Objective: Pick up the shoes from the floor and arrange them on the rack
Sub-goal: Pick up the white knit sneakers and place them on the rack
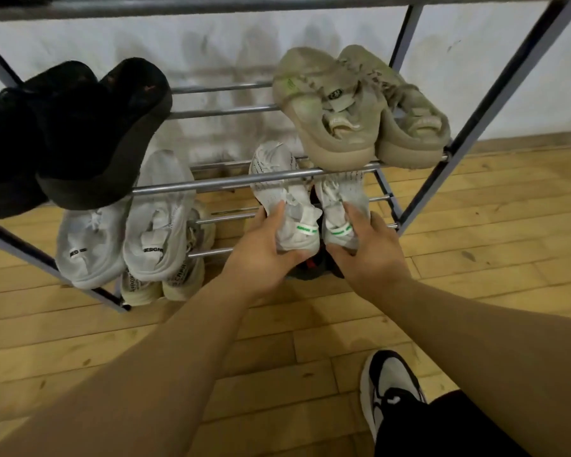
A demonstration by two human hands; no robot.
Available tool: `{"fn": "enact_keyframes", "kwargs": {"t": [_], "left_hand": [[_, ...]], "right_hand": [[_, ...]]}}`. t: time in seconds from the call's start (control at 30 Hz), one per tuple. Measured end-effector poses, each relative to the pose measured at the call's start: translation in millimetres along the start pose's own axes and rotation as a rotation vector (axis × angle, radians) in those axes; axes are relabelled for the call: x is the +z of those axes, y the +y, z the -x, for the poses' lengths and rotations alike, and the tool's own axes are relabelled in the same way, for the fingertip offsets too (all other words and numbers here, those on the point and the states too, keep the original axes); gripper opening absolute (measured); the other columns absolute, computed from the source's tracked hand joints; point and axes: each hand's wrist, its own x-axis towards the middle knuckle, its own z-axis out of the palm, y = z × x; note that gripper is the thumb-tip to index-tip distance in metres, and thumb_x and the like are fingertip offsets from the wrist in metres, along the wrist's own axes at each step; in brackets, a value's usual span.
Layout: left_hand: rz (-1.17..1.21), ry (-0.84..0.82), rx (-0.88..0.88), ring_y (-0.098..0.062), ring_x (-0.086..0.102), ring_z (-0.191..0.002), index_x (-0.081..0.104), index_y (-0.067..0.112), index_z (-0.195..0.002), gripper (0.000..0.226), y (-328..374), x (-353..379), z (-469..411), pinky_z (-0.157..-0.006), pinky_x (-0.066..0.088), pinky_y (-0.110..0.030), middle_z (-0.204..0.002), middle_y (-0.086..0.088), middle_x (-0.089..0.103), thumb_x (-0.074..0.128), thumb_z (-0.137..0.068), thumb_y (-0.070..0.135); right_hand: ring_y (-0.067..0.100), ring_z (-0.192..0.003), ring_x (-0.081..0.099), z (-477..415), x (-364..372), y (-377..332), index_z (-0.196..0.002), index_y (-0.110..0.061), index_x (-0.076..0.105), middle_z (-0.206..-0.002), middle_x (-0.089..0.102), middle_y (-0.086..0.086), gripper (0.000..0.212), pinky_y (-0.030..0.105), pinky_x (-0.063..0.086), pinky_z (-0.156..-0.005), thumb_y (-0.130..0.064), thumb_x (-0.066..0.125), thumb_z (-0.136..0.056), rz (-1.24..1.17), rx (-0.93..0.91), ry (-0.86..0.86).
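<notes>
Two white sneakers with green heel tabs lie side by side on a lower shelf of the metal shoe rack [244,181]. My left hand [261,255] grips the heel of the left white sneaker [279,189]. My right hand [370,255] grips the heel of the right white sneaker [342,201]. Their toes reach under the front bar of the shelf above. Something dark with a red bit [310,267] shows below and between my hands, mostly hidden.
On the middle shelf sit black shoes [80,133] at left and a tan pair [360,107] at right. A grey-white pair [129,222] lies lower left, above a beige pair [162,285]. My own shoe [386,390] stands on the wooden floor.
</notes>
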Motion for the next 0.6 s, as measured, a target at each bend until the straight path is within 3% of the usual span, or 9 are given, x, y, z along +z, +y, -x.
{"fn": "enact_keyframes", "kwargs": {"t": [0.07,0.17,0.27,0.47,0.6], "left_hand": [[-0.030,-0.006,0.025,-0.019,0.035,-0.151,0.017,0.037,-0.163,0.101,10.1,11.1,-7.4,-0.121,0.036,-0.041,-0.172,0.003,0.018,0.077,-0.083,0.054],[-0.100,0.004,0.061,-0.019,0.031,-0.152,0.018,0.031,-0.164,0.095,23.3,25.0,-17.0,-0.117,0.032,-0.029,-0.171,0.001,0.021,0.074,-0.089,0.048],[-0.084,0.027,0.073,-0.021,0.026,-0.155,0.019,0.033,-0.164,0.094,30.4,35.1,-24.8,-0.121,0.034,-0.041,-0.172,-0.002,0.017,0.074,-0.090,0.046],[-0.044,0.025,0.082,-0.016,0.032,-0.152,0.021,0.044,-0.161,0.085,38.6,45.0,-29.7,-0.117,0.036,-0.032,-0.174,0.002,0.002,0.073,-0.094,0.039],[-0.039,0.014,0.083,-0.015,0.033,-0.152,0.020,0.044,-0.161,0.086,34.3,46.7,-34.5,-0.119,0.038,-0.038,-0.173,0.007,0.005,0.073,-0.093,0.040]], "right_hand": [[0.035,-0.127,0.044,-1.3,-6.2,6.7,-0.156,-0.032,0.031,-0.143,0.043,0.008,0.071,0.046,0.044,-0.103,-0.042,0.064,-0.094,-0.012,-0.022,0.029],[0.035,-0.134,0.043,-5.7,-13.6,14.6,-0.155,-0.033,0.032,-0.152,0.040,0.007,0.067,0.044,0.046,-0.100,-0.035,0.063,-0.096,-0.005,0.006,0.074],[0.036,-0.142,0.039,-10.9,-20.6,20.7,-0.155,-0.035,0.031,-0.163,0.031,0.009,0.065,0.045,0.045,-0.103,-0.035,0.062,-0.098,0.005,0.069,0.099],[0.038,-0.132,0.045,-13.1,-20.2,23.8,-0.152,-0.033,0.033,-0.155,0.039,0.007,0.063,0.049,0.048,-0.098,-0.033,0.061,-0.096,0.036,0.075,0.133],[0.037,-0.136,0.044,-13.3,-17.6,24.9,-0.153,-0.033,0.028,-0.158,0.037,0.009,0.065,0.051,0.048,-0.101,-0.038,0.059,-0.096,0.087,0.071,0.132]]}}
